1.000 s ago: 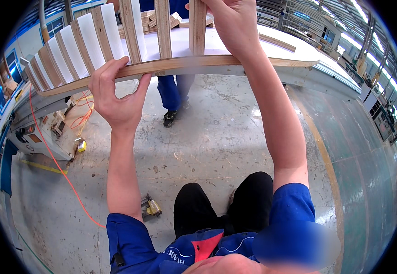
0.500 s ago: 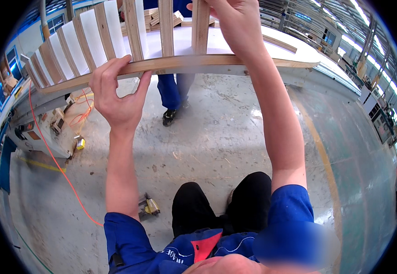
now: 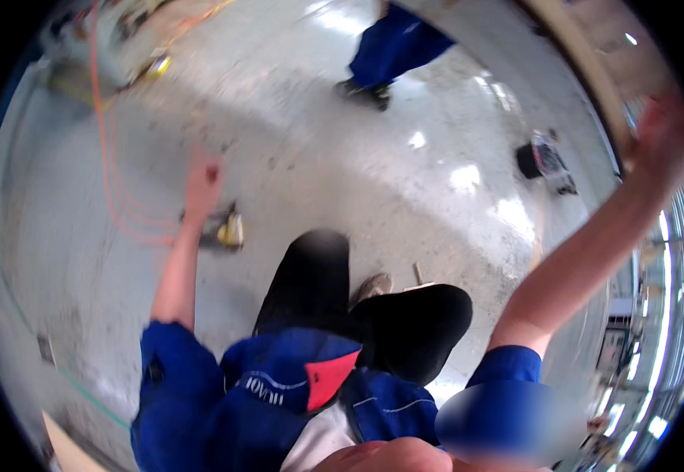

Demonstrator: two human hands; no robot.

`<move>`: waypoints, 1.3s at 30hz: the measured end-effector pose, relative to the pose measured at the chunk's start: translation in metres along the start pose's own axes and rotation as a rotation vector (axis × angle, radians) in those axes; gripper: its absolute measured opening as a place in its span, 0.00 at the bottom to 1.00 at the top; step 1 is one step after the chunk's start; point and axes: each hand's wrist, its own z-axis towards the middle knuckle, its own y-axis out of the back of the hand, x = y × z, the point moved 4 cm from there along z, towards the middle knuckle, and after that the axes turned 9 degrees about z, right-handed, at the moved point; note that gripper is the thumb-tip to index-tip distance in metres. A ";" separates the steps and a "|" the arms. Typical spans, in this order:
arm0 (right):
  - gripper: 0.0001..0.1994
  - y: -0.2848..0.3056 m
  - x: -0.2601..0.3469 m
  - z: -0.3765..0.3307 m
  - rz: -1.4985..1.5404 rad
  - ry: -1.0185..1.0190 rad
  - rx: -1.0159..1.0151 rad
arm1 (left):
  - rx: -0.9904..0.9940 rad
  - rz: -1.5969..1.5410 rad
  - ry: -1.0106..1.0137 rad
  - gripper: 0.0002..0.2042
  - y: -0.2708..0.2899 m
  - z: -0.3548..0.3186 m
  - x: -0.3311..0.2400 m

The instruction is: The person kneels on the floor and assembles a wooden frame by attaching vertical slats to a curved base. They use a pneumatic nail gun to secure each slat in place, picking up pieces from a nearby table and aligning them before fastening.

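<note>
Grey floor (image 3: 318,169) lies below; left hand (image 3: 204,179) near yellow tool (image 3: 233,230), right hand (image 3: 667,134) beside board (image 3: 591,64); fingers too blurred to tell.

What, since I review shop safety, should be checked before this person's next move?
1. Left hand sharply visible: not ok, motion-blurred.
2. Right hand touching the wooden strip: cannot tell, the hand is blurred.
3. Yellow tool in sight: ok, on the floor beside the left forearm.
4. Orange hose free of that forearm: cannot tell, they meet in view.
5. Co-worker's shoe away from the left hand: ok, well apart.
</note>
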 end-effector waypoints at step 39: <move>0.31 -0.044 0.041 -0.001 0.271 -0.019 0.323 | 0.021 -0.108 -1.157 0.15 0.287 0.129 -0.631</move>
